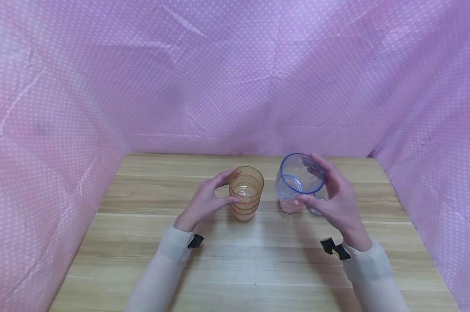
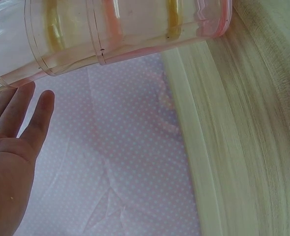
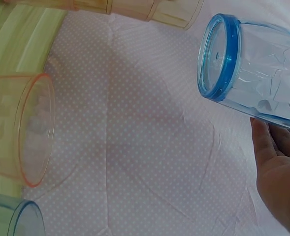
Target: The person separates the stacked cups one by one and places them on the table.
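Observation:
On the table stands a stack of several clear cups (image 1: 244,211), amber and pink by turns, with an amber cup on top. My left hand (image 1: 203,200) holds the stack near its top, thumb in front and fingers behind. To the right, my right hand (image 1: 341,203) grips a clear blue cup (image 3: 263,69) by its side. This cup is off the table, its mouth tilted toward the head camera. Below and behind it stand a pink cup (image 3: 36,132) and a second bluish cup (image 3: 26,221), both partly hidden in the head view by the raised cup and right hand.
The light wooden table (image 1: 254,268) has its far edge not far behind the cups. Pink dotted cloth (image 1: 227,86) hangs around its back and sides. A dark clip-like piece (image 1: 196,241) sits at the left wrist, another (image 1: 335,248) at the right.

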The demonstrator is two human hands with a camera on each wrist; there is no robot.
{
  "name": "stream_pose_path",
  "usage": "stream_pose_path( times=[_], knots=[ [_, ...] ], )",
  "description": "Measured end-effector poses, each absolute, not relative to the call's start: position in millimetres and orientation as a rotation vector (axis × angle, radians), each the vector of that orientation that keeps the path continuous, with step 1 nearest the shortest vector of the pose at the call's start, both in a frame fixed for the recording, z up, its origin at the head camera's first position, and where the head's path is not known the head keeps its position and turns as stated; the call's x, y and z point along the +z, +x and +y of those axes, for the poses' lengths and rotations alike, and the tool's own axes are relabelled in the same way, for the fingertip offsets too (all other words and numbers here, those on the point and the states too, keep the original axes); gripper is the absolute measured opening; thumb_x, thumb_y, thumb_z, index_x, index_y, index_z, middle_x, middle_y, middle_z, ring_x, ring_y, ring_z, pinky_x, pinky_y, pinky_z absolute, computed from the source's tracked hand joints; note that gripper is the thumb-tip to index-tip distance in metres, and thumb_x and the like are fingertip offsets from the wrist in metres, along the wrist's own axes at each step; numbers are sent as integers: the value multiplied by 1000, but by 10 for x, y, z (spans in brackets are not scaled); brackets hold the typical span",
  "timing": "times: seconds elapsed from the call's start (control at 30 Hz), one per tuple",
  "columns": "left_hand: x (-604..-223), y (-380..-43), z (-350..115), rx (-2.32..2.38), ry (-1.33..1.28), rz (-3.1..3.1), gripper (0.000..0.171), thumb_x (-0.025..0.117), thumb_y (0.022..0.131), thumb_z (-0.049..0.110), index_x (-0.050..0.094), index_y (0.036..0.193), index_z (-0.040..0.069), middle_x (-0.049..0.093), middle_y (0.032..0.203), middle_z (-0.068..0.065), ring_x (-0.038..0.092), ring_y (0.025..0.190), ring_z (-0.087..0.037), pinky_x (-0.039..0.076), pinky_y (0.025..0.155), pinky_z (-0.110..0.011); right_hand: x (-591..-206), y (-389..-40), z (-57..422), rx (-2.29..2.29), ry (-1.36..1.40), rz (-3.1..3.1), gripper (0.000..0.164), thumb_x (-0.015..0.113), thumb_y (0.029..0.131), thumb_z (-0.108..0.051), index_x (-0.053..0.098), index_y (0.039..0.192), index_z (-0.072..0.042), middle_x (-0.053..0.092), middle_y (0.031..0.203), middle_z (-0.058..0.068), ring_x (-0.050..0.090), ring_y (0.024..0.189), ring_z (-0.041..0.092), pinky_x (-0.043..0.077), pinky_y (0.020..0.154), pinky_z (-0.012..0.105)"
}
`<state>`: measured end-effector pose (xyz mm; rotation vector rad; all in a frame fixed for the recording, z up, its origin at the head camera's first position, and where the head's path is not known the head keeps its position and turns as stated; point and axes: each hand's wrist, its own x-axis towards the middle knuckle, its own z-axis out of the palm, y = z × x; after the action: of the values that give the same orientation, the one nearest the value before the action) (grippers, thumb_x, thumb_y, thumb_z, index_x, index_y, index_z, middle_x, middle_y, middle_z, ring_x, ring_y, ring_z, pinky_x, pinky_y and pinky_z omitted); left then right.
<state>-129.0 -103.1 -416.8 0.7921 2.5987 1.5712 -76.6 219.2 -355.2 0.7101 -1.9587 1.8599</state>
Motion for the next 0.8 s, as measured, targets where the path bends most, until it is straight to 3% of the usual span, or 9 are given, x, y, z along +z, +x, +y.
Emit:
stream_pose_path(
  times=[0.27,0.6,0.8],
  knots=[
    [-4176,-1279,-1036,1574,811,2611,81,91,77,17,53,147,1,67,134,-17,66,121,-36,48,110,-51,-3603,-750,2275,1875,694,-1928,94,84,62,25,45,147,13,62,141,15,57,131,22,46,111,31],
    [-4180,-1277,-1030,1575,810,2613,81,91,77,18,54,147,2,67,135,-15,66,121,-35,47,111,-52,-3686,-740,2369,1873,749,-1857,91,83,65,24,42,146,19,60,140,27,57,132,27,46,111,31],
    [-4167,-1275,-1030,1568,789,2605,82,91,78,20,53,148,3,67,136,-15,66,122,-35,46,112,-52,-3738,-727,2449,1866,691,-1877,91,83,65,23,42,146,17,61,141,23,57,132,25,44,112,28]
  ],
)
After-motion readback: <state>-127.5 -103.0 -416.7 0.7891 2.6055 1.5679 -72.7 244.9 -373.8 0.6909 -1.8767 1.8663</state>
